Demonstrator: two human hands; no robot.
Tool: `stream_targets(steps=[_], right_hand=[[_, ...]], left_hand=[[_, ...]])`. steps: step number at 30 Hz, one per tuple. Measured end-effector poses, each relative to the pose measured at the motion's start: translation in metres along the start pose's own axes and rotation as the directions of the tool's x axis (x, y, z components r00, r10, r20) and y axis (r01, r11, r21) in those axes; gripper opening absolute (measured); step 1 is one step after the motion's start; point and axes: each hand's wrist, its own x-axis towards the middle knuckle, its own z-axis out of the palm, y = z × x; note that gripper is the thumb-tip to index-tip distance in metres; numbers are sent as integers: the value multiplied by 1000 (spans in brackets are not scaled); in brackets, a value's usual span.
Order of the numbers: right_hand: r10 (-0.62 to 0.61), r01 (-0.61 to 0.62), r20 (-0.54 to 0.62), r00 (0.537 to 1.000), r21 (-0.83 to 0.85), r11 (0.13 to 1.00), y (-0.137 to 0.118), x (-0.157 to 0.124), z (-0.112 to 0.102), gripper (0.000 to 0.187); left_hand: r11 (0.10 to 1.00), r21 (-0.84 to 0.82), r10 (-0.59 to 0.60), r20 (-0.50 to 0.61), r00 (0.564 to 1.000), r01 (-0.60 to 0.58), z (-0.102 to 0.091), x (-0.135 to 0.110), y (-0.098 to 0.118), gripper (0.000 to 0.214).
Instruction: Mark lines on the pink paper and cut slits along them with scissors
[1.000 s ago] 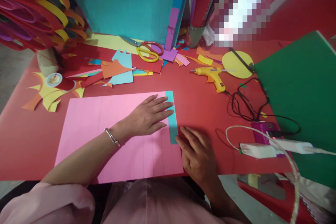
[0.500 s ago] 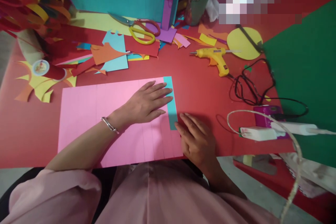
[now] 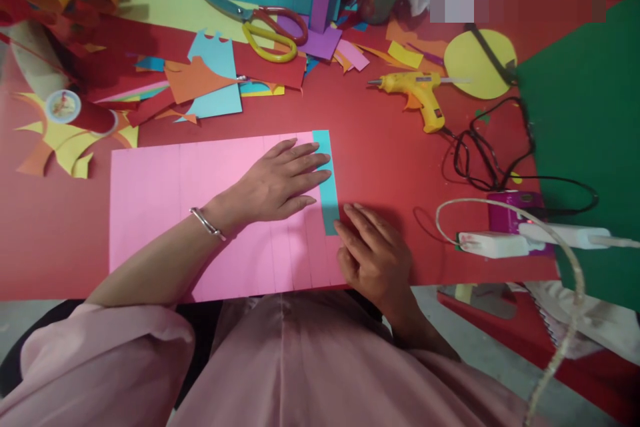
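Observation:
A pink paper sheet (image 3: pixel 170 213) with faint vertical pencil lines lies flat in front of me. Along the upper part of its right edge rests a turquoise paper strip (image 3: pixel 329 207). My left hand (image 3: pixel 280 180) is open and flat on the pink sheet, its fingers spread and their tips over the strip. My right hand (image 3: pixel 375 250) is by the sheet's right edge, fingers loosely bent and a little apart. One of its fingertips touches the strip's lower right corner, and I see nothing held in it.
A yellow glue gun (image 3: pixel 417 93) lies on the red table, its black cord running to a purple power strip (image 3: pixel 515 203) with white plugs. Open scissors (image 3: pixel 270 33), paper scraps (image 3: pixel 200 80) and a thread spool (image 3: pixel 85 113) lie beyond the sheet. A yellow paper circle (image 3: pixel 470 73) lies far right.
The whole view has shifted slightly, so everything on the table appears a bit higher. Both hands keep nearly the same place on the sheet and strip.

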Motion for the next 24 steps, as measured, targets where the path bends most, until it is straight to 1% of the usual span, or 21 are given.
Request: stream_targets(steps=[4,9,15,19,24], right_hand=[[-5,6,12,1000,-3,1000,0,1,-1,34],[-6,6,9,1000,-6,1000,0,1,-1,35],[28,-27,-37,999,41,999,2,-1,0,48],[18,-15,-63,998,40,999,3,-2,0,45],[26,-25,-23,999,34,999,3,-1,0,42]], left_hand=[[1000,14,5,6,1000,-5,-1,0,0,47],[999,25,27,-14,1000,-27,0,-1,0,48],[1000,10,0,-2,1000,0,1,-1,0,47],[1000,10,-1,0,1000,1,0,0,0,47],[1000,17,9,-1,1000,-9,-1,0,0,48]])
